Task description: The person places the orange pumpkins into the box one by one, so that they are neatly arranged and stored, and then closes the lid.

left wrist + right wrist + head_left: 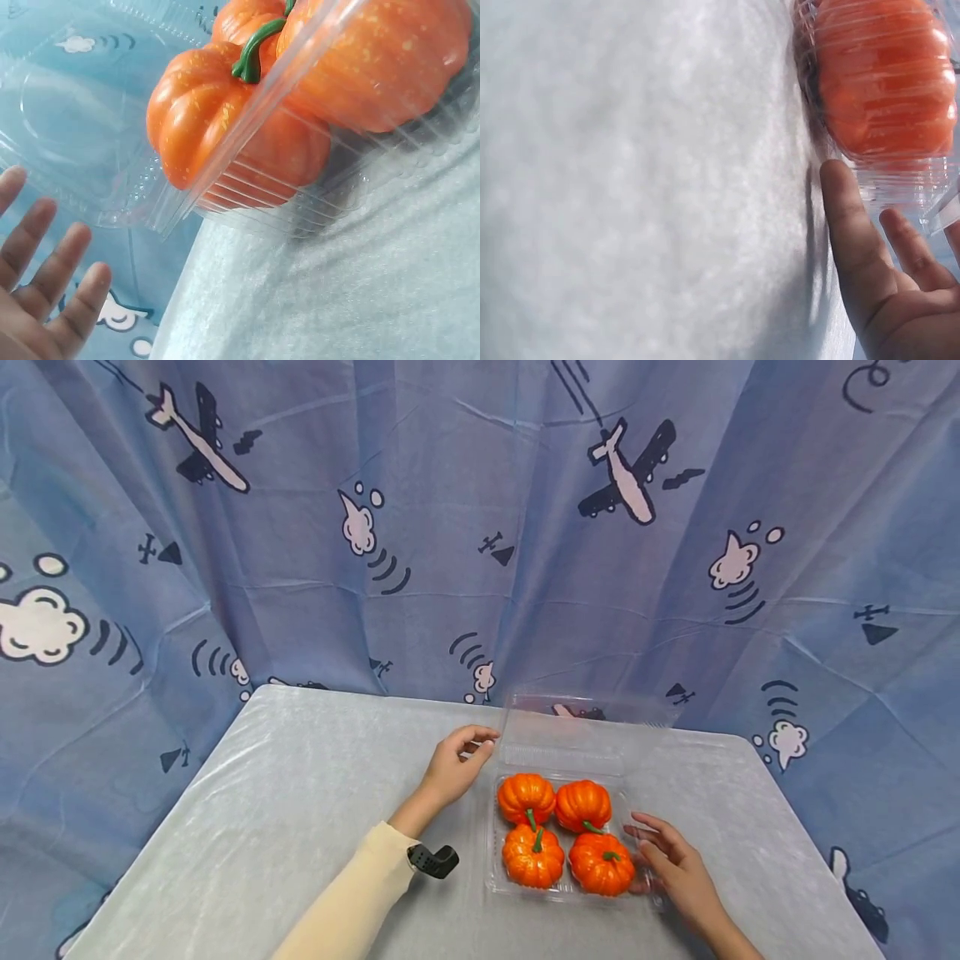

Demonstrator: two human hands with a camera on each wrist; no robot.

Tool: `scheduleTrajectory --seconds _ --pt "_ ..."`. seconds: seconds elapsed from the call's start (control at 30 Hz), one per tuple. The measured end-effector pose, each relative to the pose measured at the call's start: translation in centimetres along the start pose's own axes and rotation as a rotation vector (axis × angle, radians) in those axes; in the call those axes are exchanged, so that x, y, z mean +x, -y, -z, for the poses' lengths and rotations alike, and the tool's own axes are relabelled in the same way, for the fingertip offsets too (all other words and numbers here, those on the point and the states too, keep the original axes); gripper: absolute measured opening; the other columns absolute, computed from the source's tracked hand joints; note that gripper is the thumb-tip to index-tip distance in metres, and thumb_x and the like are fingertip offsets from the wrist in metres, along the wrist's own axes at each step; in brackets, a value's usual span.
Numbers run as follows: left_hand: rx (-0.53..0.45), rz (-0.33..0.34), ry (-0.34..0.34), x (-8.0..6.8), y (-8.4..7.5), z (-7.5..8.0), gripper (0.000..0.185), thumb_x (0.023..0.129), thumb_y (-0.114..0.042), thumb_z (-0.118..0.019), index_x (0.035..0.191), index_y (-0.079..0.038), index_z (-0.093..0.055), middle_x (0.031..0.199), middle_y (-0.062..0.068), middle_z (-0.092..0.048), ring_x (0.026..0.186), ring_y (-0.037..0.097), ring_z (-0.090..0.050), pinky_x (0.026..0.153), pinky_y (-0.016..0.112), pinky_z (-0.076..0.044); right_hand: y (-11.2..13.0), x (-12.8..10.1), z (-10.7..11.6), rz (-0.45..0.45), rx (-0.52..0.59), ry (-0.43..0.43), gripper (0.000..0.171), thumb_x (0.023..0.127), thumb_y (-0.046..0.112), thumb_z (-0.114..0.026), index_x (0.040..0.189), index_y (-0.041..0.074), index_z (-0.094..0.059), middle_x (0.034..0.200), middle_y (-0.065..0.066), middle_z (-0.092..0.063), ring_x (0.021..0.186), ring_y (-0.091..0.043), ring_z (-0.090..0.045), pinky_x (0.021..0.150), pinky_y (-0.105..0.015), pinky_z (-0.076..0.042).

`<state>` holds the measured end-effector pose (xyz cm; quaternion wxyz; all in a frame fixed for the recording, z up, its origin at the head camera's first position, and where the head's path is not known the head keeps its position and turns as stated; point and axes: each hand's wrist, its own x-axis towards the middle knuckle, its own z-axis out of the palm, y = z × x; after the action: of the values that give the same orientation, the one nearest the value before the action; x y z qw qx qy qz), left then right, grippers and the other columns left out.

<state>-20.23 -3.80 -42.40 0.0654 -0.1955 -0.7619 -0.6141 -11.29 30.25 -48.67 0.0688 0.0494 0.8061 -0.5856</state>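
Four small orange pumpkins (564, 828) sit two by two in a clear plastic clamshell tray (491, 868), lid (577, 727) hinged back and standing up behind them. Tray is near the middle-right of the grey table (285, 793), in front of a blue curtain w/ planes and clouds (375, 527).

Left hand (457, 764) is at the lid's left edge, fingers loosely bent toward the plastic; the head view suggests fingertips touch it, but the left wrist view shows the fingers (45, 285) spread and holding nothing, so not a real clasp. Right hand (671, 860) lies flat against the tray's right side, fingers straight; the right wrist view shows the thumb (851, 225) just beside the ribbed wall, gripping nothing.

Handling, as a guess: the thin plastic looks light, flexy and slick, so it'd buckle if squeezed mid-wall. Better hold is along the stiffer rim or lid corner, w/ the other hand bracing the base. Pumpkins look light and hard, likely fake, and could roll if the tray tips.
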Motion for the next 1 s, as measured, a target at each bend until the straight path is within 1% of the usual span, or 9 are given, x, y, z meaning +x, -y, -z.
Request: scheduleTrajectory --seconds 0.13,0.27,0.33,0.4,0.5,0.6,0.73,0.8,1.0 --pt "-0.047 0.056 0.026 -0.7 -0.3 0.1 0.026 0.099 -0.009 -0.047 0.110 0.006 -0.065 0.112 0.022 -0.065 0.098 0.036 -0.063 0.085 0.027 -0.050 -0.2 -0.2 0.2 0.012 -0.009 -0.004 0.049 0.102 0.026 -0.047 0.145 0.005 -0.035 0.138 -0.027 -0.050 0.091 -0.008 -0.067 0.067 -0.040 -0.060" --pt "-0.073 0.070 0.038 -1.4 -0.6 0.1 0.029 0.100 -0.009 -0.043 0.110 0.009 -0.064 0.112 0.024 -0.064 0.102 0.037 -0.063 0.091 0.031 -0.049 -0.4 -0.5 0.5 0.036 -0.025 -0.007 0.049 0.101 0.025 -0.049 0.142 0.002 -0.038 0.124 -0.001 -0.065 0.089 -0.008 -0.068 0.067 -0.036 -0.059" --pt "-0.062 0.069 0.033 -1.6 -0.8 0.2 0.027 0.099 -0.009 -0.045 0.109 0.007 -0.065 0.112 0.022 -0.065 0.101 0.035 -0.062 0.091 0.030 -0.049 -0.5 -0.6 0.7 0.054 -0.015 0.002 0.048 0.101 0.023 -0.049 0.142 0.000 -0.038 0.115 0.012 -0.067 0.088 -0.009 -0.068 0.067 -0.036 -0.059" --pt "-0.039 0.075 0.035 -1.8 -0.9 0.2 0.026 0.098 -0.010 -0.048 0.108 0.005 -0.066 0.113 0.020 -0.065 0.101 0.029 -0.062 0.088 0.027 -0.048 -0.5 -0.5 0.8 0.063 0.000 0.016 0.048 0.100 0.021 -0.050 0.141 -0.001 -0.037 0.110 0.019 -0.067 0.087 -0.010 -0.068 0.066 -0.038 -0.060" --pt "-0.009 0.066 0.032 -2.1 -0.9 0.3 0.022 0.097 -0.010 -0.051 0.107 0.002 -0.067 0.112 0.018 -0.065 0.100 0.025 -0.060 0.085 0.026 -0.047 -0.4 -0.3 1.0 0.052 0.023 0.032 0.048 0.100 0.021 -0.051 0.141 0.000 -0.038 0.109 0.019 -0.067 0.087 -0.011 -0.068 0.067 -0.039 -0.060" --pt "0.001 0.073 0.032 -2.4 0.5 -0.1 0.022 0.096 -0.011 -0.054 0.109 -0.001 -0.068 0.114 0.016 -0.065 0.101 0.026 -0.060 0.084 0.027 -0.047 -0.3 -0.5 1.2 0.018 0.031 0.044 0.049 0.099 0.022 -0.052 0.141 0.001 -0.038 0.112 0.014 -0.068 0.089 -0.012 -0.068 0.069 -0.039 -0.060" --pt "-0.001 0.084 0.035 -2.8 2.6 -0.6 0.021 0.094 -0.012 -0.058 0.111 -0.007 -0.069 0.115 0.012 -0.064 0.103 0.026 -0.061 0.083 0.028 -0.048 -0.1 -0.7 1.4 -0.012 0.028 0.055 0.050 0.100 0.023 -0.052 0.142 0.000 -0.037 0.118 0.003 -0.068 0.092 -0.012 -0.069 0.072 -0.038 -0.059" --pt "-0.007 0.079 0.041 -3.2 3.1 -0.6 0.021 0.093 -0.014 -0.060 0.111 -0.009 -0.069 0.114 0.010 -0.064 0.103 0.025 -0.061 0.083 0.028 -0.049 -0.1 -0.8 1.5 -0.020 0.030 0.054 0.050 0.099 0.022 -0.052 0.141 0.000 -0.038 0.117 0.001 -0.068 0.092 -0.011 -0.069 0.073 -0.038 -0.059" --pt "-0.012 0.091 0.073 -4.3 3.5 -0.5 0.019 0.092 -0.019 -0.062 0.109 -0.014 -0.070 0.114 0.006 -0.063 0.104 0.022 -0.061 0.081 0.028 -0.048 -0.4 -1.6 2.0 0.054 0.088 0.104 0.042 0.100 0.015 -0.049 0.137 -0.003 -0.040 0.110 0.014 -0.068 0.092 -0.011 -0.070 0.071 -0.037 -0.059"
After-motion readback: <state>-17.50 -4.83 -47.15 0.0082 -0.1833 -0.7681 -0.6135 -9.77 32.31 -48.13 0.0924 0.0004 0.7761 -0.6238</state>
